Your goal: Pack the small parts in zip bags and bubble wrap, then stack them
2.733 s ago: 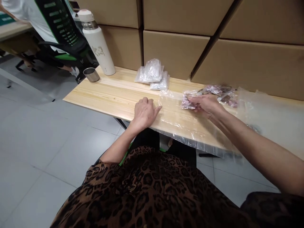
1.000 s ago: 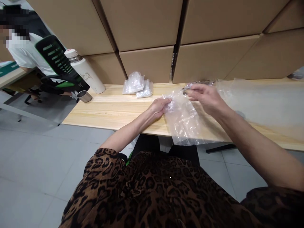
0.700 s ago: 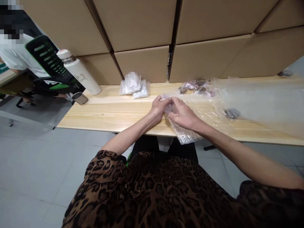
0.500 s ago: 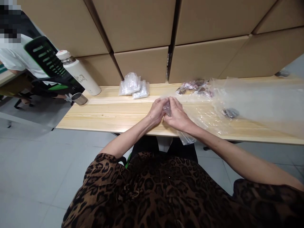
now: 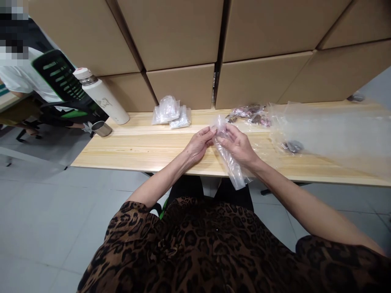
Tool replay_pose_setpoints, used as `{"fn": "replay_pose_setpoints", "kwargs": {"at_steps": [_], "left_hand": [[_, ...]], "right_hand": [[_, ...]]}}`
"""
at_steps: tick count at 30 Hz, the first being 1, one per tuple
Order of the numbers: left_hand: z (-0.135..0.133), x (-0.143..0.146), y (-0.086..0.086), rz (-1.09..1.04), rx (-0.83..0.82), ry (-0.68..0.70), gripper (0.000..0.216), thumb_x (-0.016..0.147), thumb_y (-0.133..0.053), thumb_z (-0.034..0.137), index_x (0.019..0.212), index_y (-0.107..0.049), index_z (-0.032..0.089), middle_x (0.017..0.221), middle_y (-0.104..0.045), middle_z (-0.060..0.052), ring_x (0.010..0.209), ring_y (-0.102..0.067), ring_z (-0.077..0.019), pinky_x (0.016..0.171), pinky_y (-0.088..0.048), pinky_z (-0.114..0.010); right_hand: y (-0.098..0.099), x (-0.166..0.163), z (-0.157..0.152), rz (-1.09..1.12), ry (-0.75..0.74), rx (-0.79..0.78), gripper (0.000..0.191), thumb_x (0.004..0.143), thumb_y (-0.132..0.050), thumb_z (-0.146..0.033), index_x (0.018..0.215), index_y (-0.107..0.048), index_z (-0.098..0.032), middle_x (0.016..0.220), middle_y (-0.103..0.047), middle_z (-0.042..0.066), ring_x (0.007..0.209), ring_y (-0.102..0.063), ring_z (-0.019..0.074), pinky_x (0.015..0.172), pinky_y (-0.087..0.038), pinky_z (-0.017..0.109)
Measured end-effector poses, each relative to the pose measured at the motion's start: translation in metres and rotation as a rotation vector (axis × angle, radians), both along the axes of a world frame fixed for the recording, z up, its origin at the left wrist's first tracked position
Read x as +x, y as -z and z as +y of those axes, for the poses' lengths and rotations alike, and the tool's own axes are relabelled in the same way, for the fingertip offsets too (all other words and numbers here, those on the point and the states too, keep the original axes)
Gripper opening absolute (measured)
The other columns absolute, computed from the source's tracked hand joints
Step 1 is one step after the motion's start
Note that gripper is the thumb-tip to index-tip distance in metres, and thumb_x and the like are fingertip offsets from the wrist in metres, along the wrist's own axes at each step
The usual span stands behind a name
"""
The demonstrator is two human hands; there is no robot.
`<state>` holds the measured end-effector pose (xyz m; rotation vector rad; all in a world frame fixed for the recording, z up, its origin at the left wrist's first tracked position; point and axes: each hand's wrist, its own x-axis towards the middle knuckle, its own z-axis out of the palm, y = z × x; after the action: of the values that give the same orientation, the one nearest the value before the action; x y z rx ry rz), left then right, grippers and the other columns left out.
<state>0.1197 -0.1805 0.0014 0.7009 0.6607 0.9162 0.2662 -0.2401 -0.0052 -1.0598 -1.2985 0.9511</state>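
A clear plastic bag [image 5: 229,162] is held between my two hands above the front part of the wooden table [image 5: 137,152]. It is gathered into a narrow strip, and its lower end hangs past the table's front edge. My left hand [image 5: 200,142] pinches the bag near its top with thumb and fingertips. My right hand [image 5: 240,145] grips it from the other side, fingers curled round the plastic. Whether anything lies inside the bag's upper part I cannot tell. Behind my right hand lie several small clear packets [image 5: 249,114] with dark and pink contents.
Cardboard boxes [image 5: 180,85] are stacked along the back. Bubble-wrapped packets [image 5: 168,110], a white flask [image 5: 105,99] and a metal cup [image 5: 102,128] stand left. Large plastic sheeting [image 5: 332,134] covers the right, near a dark packet [image 5: 293,146]. A person [image 5: 29,73] sits far left.
The bag's strip has come into view below my hands, and its top now sticks up between them. My right hand has shifted slightly right, and my hands are a little farther apart.
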Motion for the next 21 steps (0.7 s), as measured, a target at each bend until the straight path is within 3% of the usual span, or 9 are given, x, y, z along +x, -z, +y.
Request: {"fn": "replay_pose_setpoints", "kwargs": {"at_steps": [5, 8, 11, 15, 18, 21], "left_hand": [[-0.003, 0.008, -0.003, -0.076, -0.07, 0.067, 0.003, 0.087, -0.08, 0.009, 0.087, -0.077, 0.011, 0.085, -0.079, -0.004, 0.079, -0.072, -0.0124, 0.091, -0.054, -0.027], [-0.005, 0.012, -0.003, -0.099, -0.056, 0.065, 0.005, 0.085, -0.077, 0.005, 0.087, -0.075, 0.01, 0.083, -0.077, -0.004, 0.075, -0.071, -0.0119, 0.087, -0.054, -0.027], [-0.007, 0.015, -0.003, -0.089, 0.001, 0.041, 0.018, 0.079, -0.08, 0.004, 0.094, -0.074, 0.012, 0.084, -0.077, -0.001, 0.075, -0.071, -0.0113, 0.087, -0.053, -0.027], [-0.009, 0.022, -0.003, -0.065, 0.018, -0.076, 0.027, 0.074, -0.081, 0.002, 0.093, -0.068, 0.016, 0.083, -0.076, 0.003, 0.075, -0.069, -0.0092, 0.089, -0.052, -0.025], [-0.009, 0.028, -0.004, -0.049, -0.011, -0.182, 0.029, 0.075, -0.076, -0.001, 0.092, -0.062, 0.018, 0.078, -0.072, 0.005, 0.072, -0.067, -0.0081, 0.086, -0.052, -0.024], [-0.011, 0.029, -0.01, -0.065, -0.052, -0.198, 0.025, 0.081, -0.073, 0.001, 0.091, -0.059, 0.019, 0.078, -0.07, 0.005, 0.075, -0.068, -0.0087, 0.09, -0.052, -0.024]], "right_hand": [[-0.011, 0.007, -0.005, 0.223, -0.121, -0.234, 0.06, 0.066, -0.096, -0.051, 0.115, -0.075, -0.023, 0.111, -0.079, 0.005, 0.106, -0.074, 0.0248, 0.107, -0.058, 0.043], [-0.012, 0.01, -0.009, 0.197, -0.108, -0.264, 0.054, 0.072, -0.092, -0.047, 0.116, -0.075, -0.022, 0.111, -0.078, 0.005, 0.103, -0.073, 0.0235, 0.104, -0.058, 0.043], [-0.01, 0.015, -0.014, -0.039, -0.027, -0.183, 0.054, 0.083, -0.081, -0.045, 0.13, -0.07, -0.021, 0.125, -0.073, 0.01, 0.118, -0.068, 0.0289, 0.11, -0.055, 0.052], [-0.003, 0.014, -0.021, -0.577, 0.249, 0.05, 0.072, 0.087, -0.07, -0.038, 0.155, -0.052, -0.023, 0.15, -0.056, 0.018, 0.142, -0.052, 0.0387, 0.121, -0.044, 0.065], [0.004, 0.001, -0.025, -0.817, 0.245, 0.164, 0.079, 0.089, -0.062, -0.033, 0.163, -0.04, -0.019, 0.16, -0.046, 0.022, 0.149, -0.044, 0.0413, 0.127, -0.038, 0.068], [0.012, -0.011, -0.024, -0.936, 0.223, 0.165, 0.09, 0.084, -0.061, -0.026, 0.168, -0.03, -0.017, 0.166, -0.04, 0.022, 0.152, -0.041, 0.0441, 0.127, -0.035, 0.071]]}}
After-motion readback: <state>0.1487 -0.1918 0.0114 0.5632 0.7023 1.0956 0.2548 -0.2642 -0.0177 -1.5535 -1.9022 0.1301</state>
